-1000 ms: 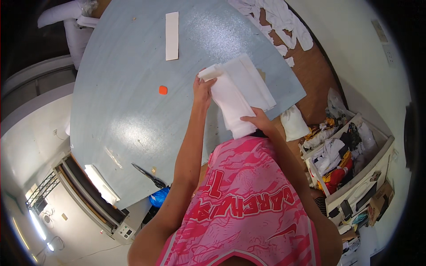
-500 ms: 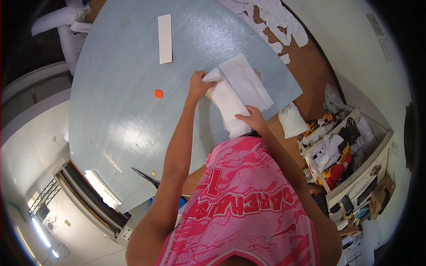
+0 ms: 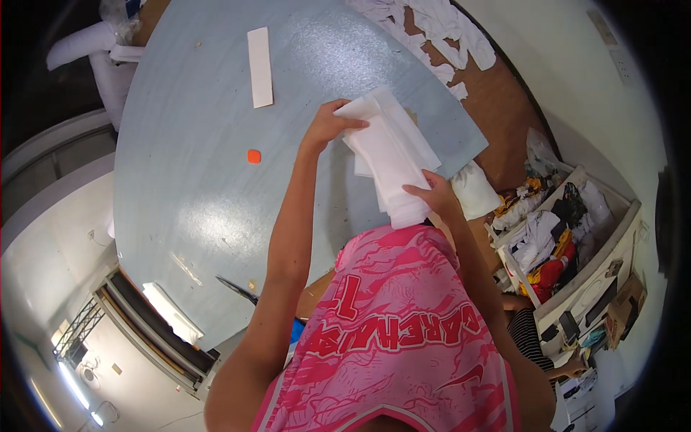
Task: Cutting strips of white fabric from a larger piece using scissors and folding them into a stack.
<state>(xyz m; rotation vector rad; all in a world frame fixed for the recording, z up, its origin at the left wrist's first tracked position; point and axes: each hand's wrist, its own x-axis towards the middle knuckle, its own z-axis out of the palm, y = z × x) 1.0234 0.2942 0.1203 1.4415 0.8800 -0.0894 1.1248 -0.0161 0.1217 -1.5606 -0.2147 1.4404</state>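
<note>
A stack of thin white sheets [image 3: 394, 162], paper or cloth I cannot tell, is between my two hands over the table's near right part. My left hand [image 3: 332, 128] pinches the far left corner, thumb on top and fingers under the sheets. Lower on the right edge, my right hand [image 3: 437, 196] grips the stack, its thumb lying over it. Sheets fan out unevenly, some edges showing beneath on the left and others spreading to the right. The stack's near end reaches close to my pink shirt.
On the blue-grey table [image 3: 216, 115] lie a long off-white strip [image 3: 260, 68], a small orange square [image 3: 254, 156] and dark scissors [image 3: 236, 289]. White scraps [image 3: 450, 32] lie beyond its far right edge. A bin of fabric [image 3: 547, 245] and another person's hand [image 3: 574, 367] are at the right.
Both hands have shifted right with the sheets. The top sheets' far left corner, curled over before, now lies flatter, and lower sheets show at the left.
</note>
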